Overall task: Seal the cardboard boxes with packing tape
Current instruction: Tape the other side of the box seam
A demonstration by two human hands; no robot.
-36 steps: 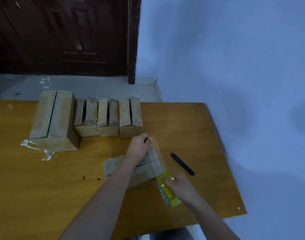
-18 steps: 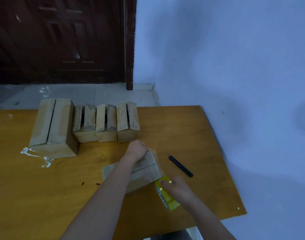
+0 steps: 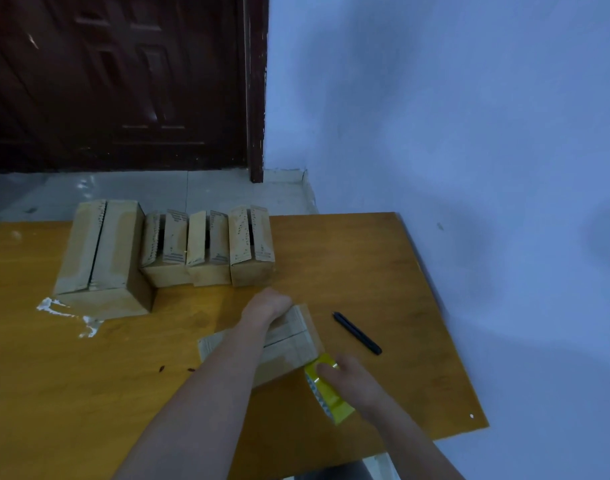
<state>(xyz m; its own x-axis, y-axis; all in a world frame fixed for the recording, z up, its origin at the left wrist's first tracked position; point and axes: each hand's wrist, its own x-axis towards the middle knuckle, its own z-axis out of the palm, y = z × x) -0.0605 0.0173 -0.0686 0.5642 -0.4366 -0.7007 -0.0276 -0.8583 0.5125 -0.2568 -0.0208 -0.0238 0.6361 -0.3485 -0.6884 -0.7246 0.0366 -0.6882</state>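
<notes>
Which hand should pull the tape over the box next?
The right hand, probably. It already holds the tape at the box's near end, while the left hand rests on the box's far end, steadying it.

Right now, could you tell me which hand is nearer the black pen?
Right. The right hand grips the tape roll just below the black pen; the left hand lies farther left.

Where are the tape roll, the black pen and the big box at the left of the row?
tape roll (image 3: 326,393): head view, on its yellow side.
black pen (image 3: 357,333): head view, middle of the barrel.
big box (image 3: 115,247): head view, on its right top flap.
</notes>
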